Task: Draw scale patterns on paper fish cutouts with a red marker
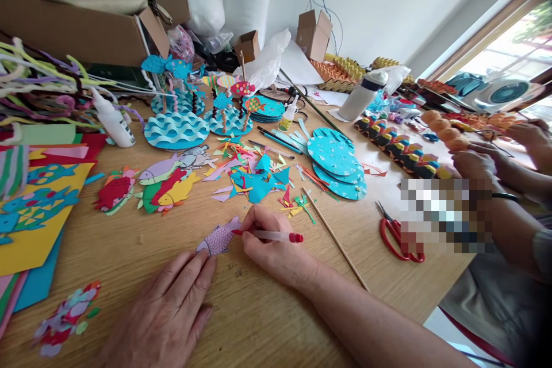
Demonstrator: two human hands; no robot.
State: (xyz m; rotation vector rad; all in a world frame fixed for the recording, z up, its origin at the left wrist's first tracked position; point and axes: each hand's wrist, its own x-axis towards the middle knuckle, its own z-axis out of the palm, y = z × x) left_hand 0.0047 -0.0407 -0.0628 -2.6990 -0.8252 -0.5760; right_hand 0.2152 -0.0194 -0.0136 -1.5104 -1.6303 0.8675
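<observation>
A small purple paper fish (219,238) with drawn scales lies on the wooden table (259,322). My left hand (170,305) rests flat, its fingertips on the head end of the fish. At the tail, my right hand (273,247) is closed around a pen (273,236) with a clear barrel and red end, its red tip by the tail. Beyond them lie cut paper fish in purple, green, red and yellow (179,190), and a red paper fish (114,191). Colourful paper scraps (259,178) are heaped further back.
Red-handled scissors (394,236) and a thin wooden stick (336,238) lie right. Paper sheets (47,230) and paper bits (66,319) are left. Glue bottle (112,121), blue discs (336,161) and white bottle (364,95) stand or lie farther back. Another person's hands (478,164) are at right.
</observation>
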